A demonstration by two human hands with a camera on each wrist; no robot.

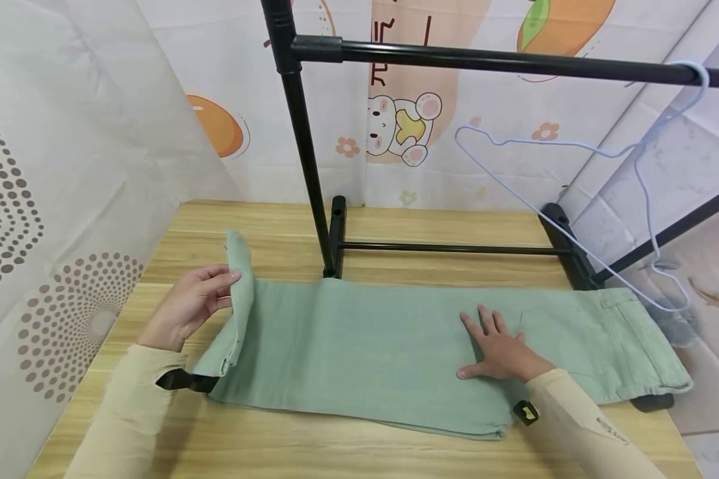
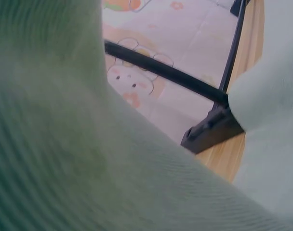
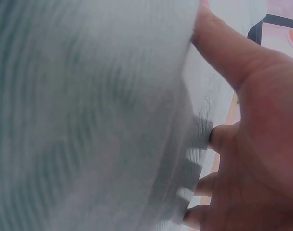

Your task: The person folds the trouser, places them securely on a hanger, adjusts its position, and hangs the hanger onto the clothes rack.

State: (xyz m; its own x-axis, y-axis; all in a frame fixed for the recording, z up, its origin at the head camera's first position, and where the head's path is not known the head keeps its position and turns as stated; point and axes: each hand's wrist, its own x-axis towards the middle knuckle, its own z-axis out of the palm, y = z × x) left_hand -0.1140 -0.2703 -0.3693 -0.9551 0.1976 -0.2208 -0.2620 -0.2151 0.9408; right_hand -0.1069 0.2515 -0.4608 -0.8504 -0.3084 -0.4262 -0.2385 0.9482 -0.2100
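Observation:
A pair of light green trousers (image 1: 383, 346), folded lengthwise, lies across the table with the waistband at the right. At the left end, my left hand (image 1: 194, 303) pinches the leg end (image 1: 239, 313), which stands raised off the layer below. My right hand (image 1: 497, 349) rests spread on the trousers beside the pocket, fingers apart. Blurred green cloth (image 2: 64, 144) fills much of the left wrist view and hides the left hand there. In the right wrist view, the fingertips of the right hand (image 3: 267, 120) touch the cloth (image 3: 103, 120).
Behind the trousers stands a black rack with an upright (image 1: 302, 133), a top rail (image 1: 485, 60) and a low crossbar (image 1: 449, 248). A pale blue hanger (image 1: 545, 143) hangs from the rail at the right. Printed curtains (image 1: 84, 120) enclose the wooden table (image 1: 347, 452).

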